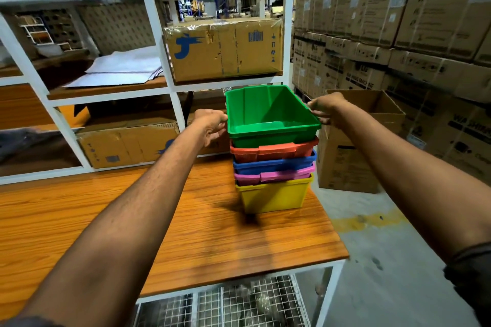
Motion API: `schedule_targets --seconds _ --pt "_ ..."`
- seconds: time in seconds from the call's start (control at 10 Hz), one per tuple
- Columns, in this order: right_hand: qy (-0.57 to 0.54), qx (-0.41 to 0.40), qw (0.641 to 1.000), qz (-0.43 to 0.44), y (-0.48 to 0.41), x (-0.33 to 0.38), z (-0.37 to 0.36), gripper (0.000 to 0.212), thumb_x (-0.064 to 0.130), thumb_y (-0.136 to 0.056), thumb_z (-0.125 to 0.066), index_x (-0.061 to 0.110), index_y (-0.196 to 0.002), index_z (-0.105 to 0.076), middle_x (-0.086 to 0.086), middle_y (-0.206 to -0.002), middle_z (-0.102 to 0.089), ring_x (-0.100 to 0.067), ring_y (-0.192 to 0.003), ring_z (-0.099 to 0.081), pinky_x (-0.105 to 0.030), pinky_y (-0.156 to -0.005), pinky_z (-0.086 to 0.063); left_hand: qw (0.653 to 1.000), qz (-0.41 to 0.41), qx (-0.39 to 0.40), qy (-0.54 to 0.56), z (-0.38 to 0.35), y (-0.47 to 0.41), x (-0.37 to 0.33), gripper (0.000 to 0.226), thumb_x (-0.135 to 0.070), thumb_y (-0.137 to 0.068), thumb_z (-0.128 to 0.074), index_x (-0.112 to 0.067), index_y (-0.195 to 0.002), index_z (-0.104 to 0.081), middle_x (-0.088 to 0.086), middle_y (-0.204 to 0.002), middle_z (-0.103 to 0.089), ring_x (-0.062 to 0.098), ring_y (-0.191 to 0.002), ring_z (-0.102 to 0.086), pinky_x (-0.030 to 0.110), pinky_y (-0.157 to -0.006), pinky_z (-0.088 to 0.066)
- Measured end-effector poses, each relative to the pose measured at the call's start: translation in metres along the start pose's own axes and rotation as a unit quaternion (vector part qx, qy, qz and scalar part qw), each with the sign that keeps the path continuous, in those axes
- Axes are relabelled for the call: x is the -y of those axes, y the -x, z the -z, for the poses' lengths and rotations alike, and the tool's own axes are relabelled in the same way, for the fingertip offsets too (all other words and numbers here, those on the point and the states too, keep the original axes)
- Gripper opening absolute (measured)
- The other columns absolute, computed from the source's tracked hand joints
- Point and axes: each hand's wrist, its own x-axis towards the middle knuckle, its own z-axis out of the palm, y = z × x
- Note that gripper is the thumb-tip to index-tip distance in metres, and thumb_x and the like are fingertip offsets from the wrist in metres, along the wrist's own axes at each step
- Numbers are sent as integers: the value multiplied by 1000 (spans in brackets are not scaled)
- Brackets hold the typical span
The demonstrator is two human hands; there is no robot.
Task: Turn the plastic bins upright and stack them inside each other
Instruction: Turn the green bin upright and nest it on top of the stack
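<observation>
Plastic bins [273,158] stood upright in one nested column near the right end of the wooden table [132,207]: yellow bin [273,198] lowest, then pink bin [276,176], blue bin [276,165], red bin [276,151], and green bin [268,111] on top, riding higher than the rest. Our left hand [212,125] and right hand [325,109] gripped its side rims with curled fingers. We judged that only seating it remained.

tabletop: glossy orange-brown wood-grain tabletop [186,220] on a white metal frame
sitting on it: yellow rectangular plastic bin [273,198], upright, near the back right corner, bottom of the nested stack
back edge: white metal shelf rack [170,87] right up against it
floor: grey concrete floor [385,260], open brown cardboard box [345,162] standing just beside the tabletop's right end
</observation>
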Motion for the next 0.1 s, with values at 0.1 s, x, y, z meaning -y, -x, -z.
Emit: schedule_targets --seconds 0.1 --pt "16 -74 995 64 9 1 -4 14 6 -93 -67 19 -85 -69 -3 -96 -70 -24 -106 -70 -37 -76 -63 1000 -20 -5 -1 7 5 2 20 -9 -97 -64 -12 -115 -71 10 -115 -75 10 -85 -67 23 -75 -60"
